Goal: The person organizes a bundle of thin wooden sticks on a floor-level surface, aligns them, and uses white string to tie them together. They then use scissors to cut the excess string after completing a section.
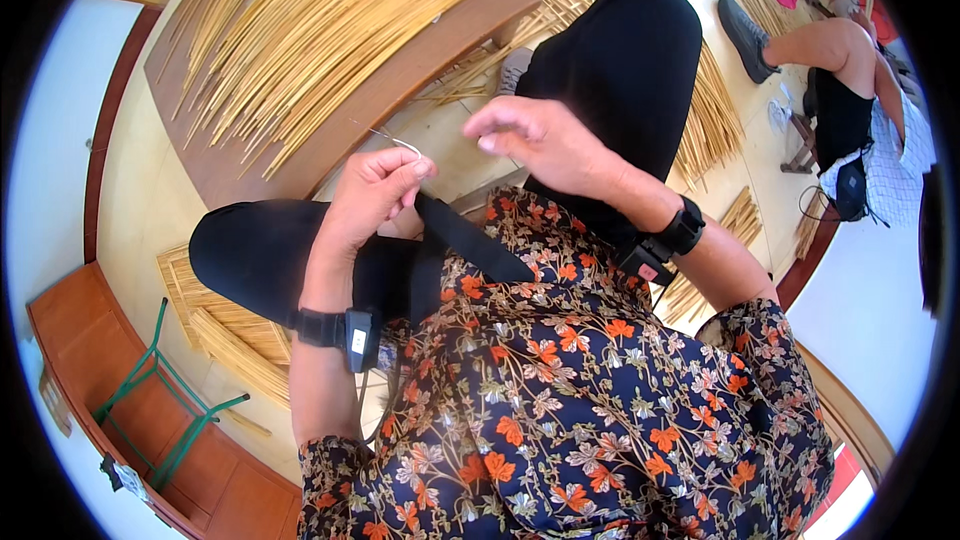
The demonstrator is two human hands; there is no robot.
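Observation:
My left hand (376, 193) pinches a thin pale strand (405, 144) between thumb and forefinger. It looks like wire or thread and sticks out up and to the left, with a very fine end. My right hand (544, 144) hovers to the right of it, slightly blurred, with curled fingers a little apart from the thumb and nothing visible in them. Both hands are above my lap, between my black-trousered knees. Beyond them, a low brown wooden table (442, 41) carries a wide spread of thin straw-coloured sticks (330, 37), perhaps bamboo or reed.
More sticks (709, 120) lie on the tiled floor past my right knee. A framed slatted panel (176, 270) lies beside my left knee. Green metal legs (191, 427) stand by a brown wooden cabinet (75, 315). At upper right sits another person (817, 52), near a small wooden stool (801, 146).

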